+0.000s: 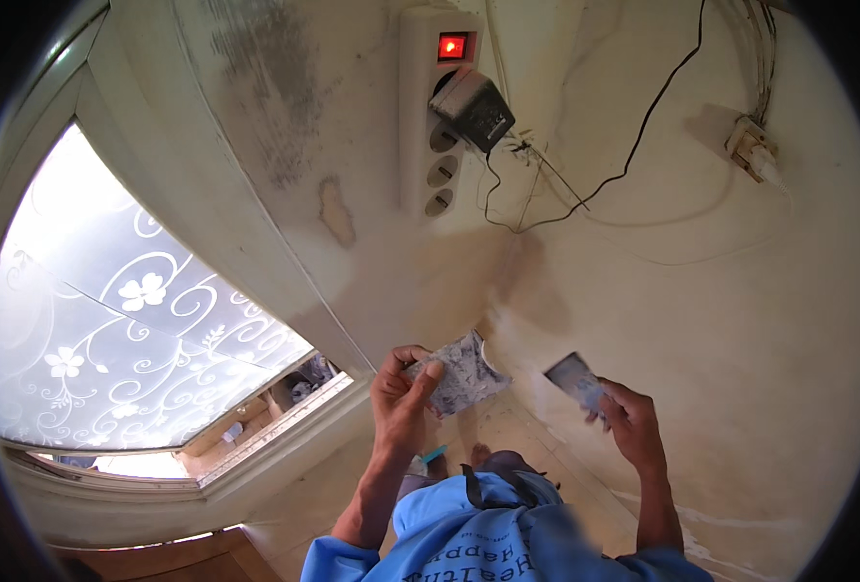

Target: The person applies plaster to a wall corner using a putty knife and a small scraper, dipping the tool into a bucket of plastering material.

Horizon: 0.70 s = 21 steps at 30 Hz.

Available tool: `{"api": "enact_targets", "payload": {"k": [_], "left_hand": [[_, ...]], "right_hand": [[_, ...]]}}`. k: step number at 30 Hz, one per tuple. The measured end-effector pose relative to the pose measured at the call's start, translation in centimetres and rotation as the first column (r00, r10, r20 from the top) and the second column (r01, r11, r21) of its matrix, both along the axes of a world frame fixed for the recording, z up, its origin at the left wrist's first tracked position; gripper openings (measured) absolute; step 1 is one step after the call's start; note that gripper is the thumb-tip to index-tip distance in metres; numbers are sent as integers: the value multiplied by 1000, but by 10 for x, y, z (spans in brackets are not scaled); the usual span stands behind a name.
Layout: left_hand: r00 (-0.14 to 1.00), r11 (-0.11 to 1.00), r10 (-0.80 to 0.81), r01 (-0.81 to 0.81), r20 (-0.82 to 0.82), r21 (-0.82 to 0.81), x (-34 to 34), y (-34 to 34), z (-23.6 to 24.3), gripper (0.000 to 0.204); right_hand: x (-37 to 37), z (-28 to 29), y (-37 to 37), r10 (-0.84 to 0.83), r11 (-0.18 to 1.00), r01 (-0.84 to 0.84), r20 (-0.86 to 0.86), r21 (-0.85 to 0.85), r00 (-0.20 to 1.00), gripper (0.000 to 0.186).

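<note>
A grey, dust-mottled flat sheet [471,376] with one curved edge, possibly worn sandpaper, is pinched in my left hand [401,396], thumb on top. To the right, my right hand [634,419] is closed on a small flat rectangular piece [573,380], blue-grey with a darker far edge; its kind is unclear. The two pieces are held apart, both out in front of the wall corner [488,301] and touching no wall.
A white power strip [425,126] with a lit red switch holds a black adapter [472,109]; its black cord [634,155] trails right. A wall socket [752,147] holds a white plug. At left is a frosted, flower-patterned window [120,320]. The left wall has dark stained patches [265,87].
</note>
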<state>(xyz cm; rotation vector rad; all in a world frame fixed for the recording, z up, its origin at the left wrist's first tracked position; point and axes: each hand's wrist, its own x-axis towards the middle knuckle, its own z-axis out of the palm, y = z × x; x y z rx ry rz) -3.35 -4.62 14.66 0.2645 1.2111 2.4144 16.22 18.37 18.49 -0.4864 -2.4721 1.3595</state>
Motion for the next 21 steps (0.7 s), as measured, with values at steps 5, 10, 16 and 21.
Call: {"api": "enact_targets", "payload": {"k": [5, 10, 16, 21], "left_hand": [[985, 994, 88, -97, -149, -58, 14, 7, -10, 20], [838, 978, 98, -179, -536, -102, 39, 20, -27, 10], [490, 944, 27, -300, -871, -139, 20, 5, -43, 14], [681, 885, -65, -298, -730, -357, 20, -8, -81, 14]], "right_hand": [[-8, 19, -40, 21, 758, 90, 161, -646, 987, 26], [-18, -2, -45, 47, 493, 79, 118, -866, 992, 24], [-13, -6, -31, 12, 460, 7, 14, -888, 1000, 26], [-29, -13, -4, -168, 516, -76, -188, -853, 968, 37]]}}
